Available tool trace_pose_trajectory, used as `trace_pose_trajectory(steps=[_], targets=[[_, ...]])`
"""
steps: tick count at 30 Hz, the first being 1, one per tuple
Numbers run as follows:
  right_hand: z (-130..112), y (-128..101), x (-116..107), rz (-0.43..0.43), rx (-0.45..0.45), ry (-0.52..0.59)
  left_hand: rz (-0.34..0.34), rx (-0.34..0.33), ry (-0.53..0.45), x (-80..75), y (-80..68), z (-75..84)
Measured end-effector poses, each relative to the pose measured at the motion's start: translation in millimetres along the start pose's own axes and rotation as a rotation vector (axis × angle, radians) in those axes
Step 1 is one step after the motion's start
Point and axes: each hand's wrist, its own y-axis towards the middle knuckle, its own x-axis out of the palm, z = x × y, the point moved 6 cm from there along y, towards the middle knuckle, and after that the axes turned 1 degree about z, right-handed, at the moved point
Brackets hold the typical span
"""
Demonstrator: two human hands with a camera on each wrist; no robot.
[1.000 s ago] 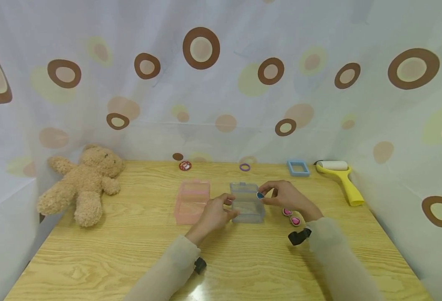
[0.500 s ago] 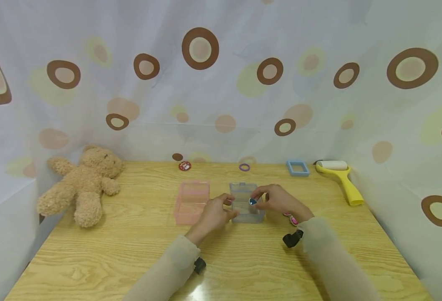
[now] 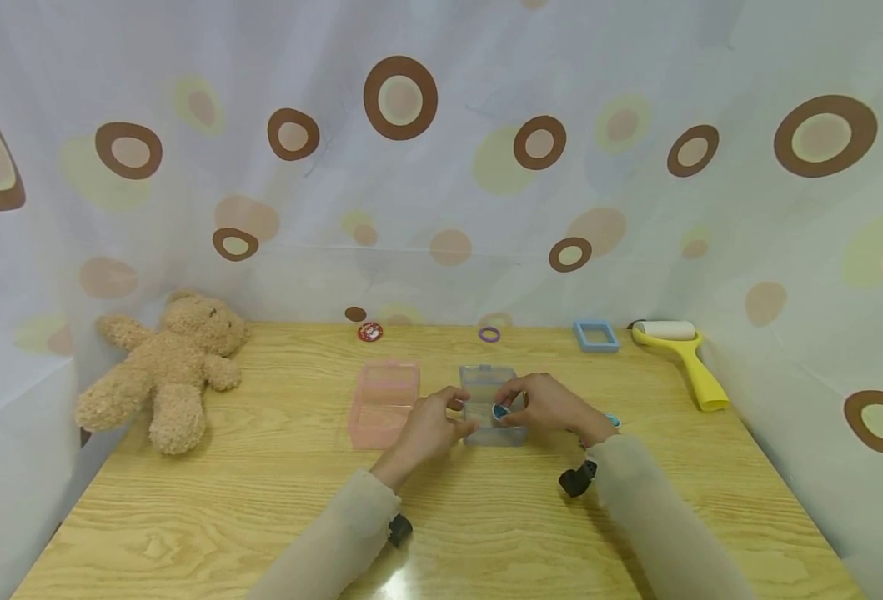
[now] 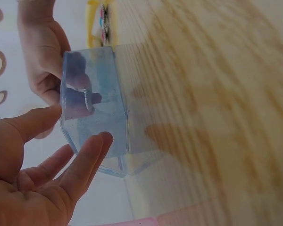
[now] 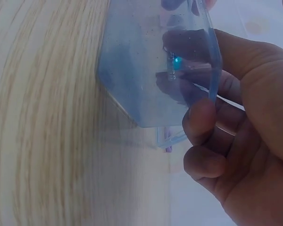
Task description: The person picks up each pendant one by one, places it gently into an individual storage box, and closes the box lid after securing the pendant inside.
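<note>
right hand (image 3: 548,402) tight on blue trinket (image 3: 499,412) inside bluish box (image 3: 489,437), left hand (image 3: 429,423) loose alongside

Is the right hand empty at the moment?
No, the right hand pinches a blue gem piece inside the translucent blue box.

Soft light, glare on table (image 3: 479,525).

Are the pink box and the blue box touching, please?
Apart. The head view shows bare table between the pink box and blue box, beyond the left hand.
</note>
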Motion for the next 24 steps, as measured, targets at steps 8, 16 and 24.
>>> trace_pose_trajectory(steps=[8,16,24], targets=[[-6.0,-1.4,2.4,-0.021,-0.028,-0.022,0.003,0.004,-0.006,-0.2,0.4,-0.4],[-3.1,1.1,3.5,-0.028,-0.022,-0.044,0.004,0.001,-0.003,-0.7,1.0,0.6],[-4.8,-0.8,2.8,-0.031,-0.026,-0.050,0.009,0.008,-0.005,-0.4,1.0,0.7]])
